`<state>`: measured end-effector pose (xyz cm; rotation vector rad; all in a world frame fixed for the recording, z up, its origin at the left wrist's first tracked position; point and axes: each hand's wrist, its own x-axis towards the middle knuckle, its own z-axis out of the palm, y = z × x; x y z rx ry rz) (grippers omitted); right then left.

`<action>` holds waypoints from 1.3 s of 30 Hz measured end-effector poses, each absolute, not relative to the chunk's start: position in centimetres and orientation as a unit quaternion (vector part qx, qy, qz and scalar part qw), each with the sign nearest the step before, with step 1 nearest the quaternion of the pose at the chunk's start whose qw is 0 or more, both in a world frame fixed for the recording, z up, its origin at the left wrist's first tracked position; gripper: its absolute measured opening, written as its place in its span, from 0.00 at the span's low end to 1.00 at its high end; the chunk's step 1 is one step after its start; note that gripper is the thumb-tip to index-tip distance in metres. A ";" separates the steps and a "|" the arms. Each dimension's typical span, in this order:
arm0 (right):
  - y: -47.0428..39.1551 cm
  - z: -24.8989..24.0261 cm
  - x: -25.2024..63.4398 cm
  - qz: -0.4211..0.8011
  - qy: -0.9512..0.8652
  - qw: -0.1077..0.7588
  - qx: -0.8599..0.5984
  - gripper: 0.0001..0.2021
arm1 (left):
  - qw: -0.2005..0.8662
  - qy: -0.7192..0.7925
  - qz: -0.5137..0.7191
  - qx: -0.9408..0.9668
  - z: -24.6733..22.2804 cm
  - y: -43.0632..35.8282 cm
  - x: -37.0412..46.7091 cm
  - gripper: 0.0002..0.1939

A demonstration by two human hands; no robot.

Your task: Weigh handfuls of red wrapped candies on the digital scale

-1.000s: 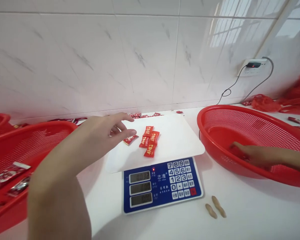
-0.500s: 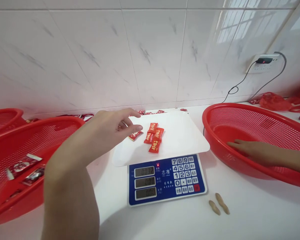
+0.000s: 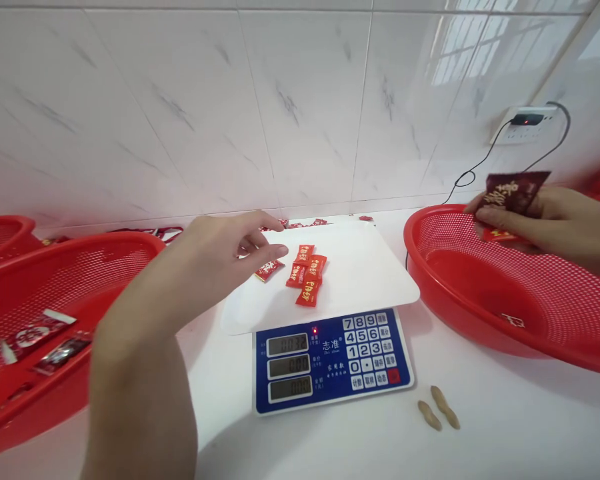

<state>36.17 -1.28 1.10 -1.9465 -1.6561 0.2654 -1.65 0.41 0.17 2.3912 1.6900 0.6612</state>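
Over the left side of the white weighing tray, my left hand hovers with thumb and fingers apart, holding nothing. Beneath it lies a dark red packet. Several bright red packets overlap at the middle of the tray, which rests on a blue digital scale. My right hand is above the right red basket, its fingers closed on a dark maroon packet and a bright red one below it. A small wrapper lies in that basket.
Two peanuts lie in front of the scale at the right. A left red basket contains several packets, with another basket behind it. Red packets lie behind the tray. A socket with cables is on the tiled wall.
My right hand has risen out of the right basket with packets now visible in it. My left hand has stayed nearly in place over the tray.
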 end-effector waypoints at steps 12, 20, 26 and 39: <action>0.6 -1.9 23.8 0.505 -0.714 0.278 -0.397 0.08 | 0.245 0.443 0.258 0.823 0.5 -0.4 2.4 0.10; 0.6 -2.3 25.0 0.514 -0.703 0.278 -0.405 0.12 | 0.238 0.441 0.278 0.820 -0.3 0.3 3.0 0.05; 1.3 -2.6 25.2 0.491 -0.711 0.286 -0.414 0.19 | 0.242 0.448 0.298 0.808 -0.4 0.4 3.1 0.07; 1.6 -3.1 25.5 0.596 -0.657 0.266 -0.377 0.27 | -0.014 0.381 0.329 0.864 -0.5 -0.4 3.6 0.07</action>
